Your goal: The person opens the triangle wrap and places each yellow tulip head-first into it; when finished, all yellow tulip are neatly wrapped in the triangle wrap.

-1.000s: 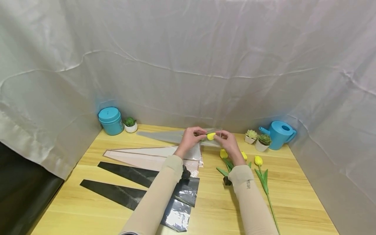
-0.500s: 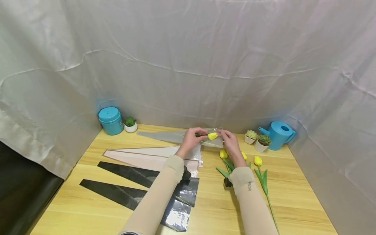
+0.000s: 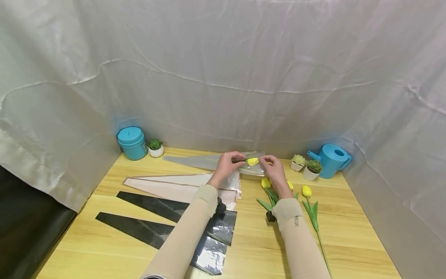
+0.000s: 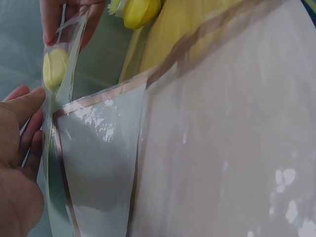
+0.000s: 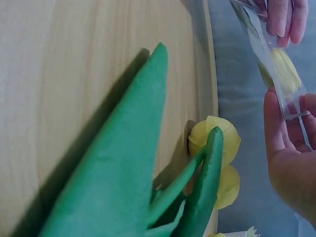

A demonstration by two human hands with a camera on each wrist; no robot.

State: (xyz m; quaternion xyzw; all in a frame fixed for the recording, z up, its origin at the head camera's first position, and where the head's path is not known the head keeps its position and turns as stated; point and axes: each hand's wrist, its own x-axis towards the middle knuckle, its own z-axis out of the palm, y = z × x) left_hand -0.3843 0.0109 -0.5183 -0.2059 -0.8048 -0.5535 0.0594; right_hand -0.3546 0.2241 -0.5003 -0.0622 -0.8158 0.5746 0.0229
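Observation:
A yellow tulip (image 3: 253,162) lies inside a clear and grey flower sleeve (image 3: 191,161) at the back of the table. My left hand (image 3: 226,167) pinches the sleeve just below the bloom, with the stem running under its fingers. At the sleeve's wide mouth, my right hand (image 3: 274,173) pinches the plastic edge between thumb and fingers. The left wrist view shows the bloom (image 4: 55,68) behind the clear film, between both hands. In the right wrist view the right hand (image 5: 291,143) holds the sleeve's corner beside the bloom.
White-pink sleeves (image 3: 156,185) and black sleeves (image 3: 139,228) lie fanned on the left. More tulips (image 3: 268,193) lie beneath the right forearm, and another tulip (image 3: 306,190) to its right. A blue canister (image 3: 132,143), small potted succulents (image 3: 311,169) and a blue watering can (image 3: 332,161) line the back.
My right hand has moved off the bloom to the right, onto the sleeve's edge. The bloom has shifted slightly right and now shows fully. My left hand has barely moved.

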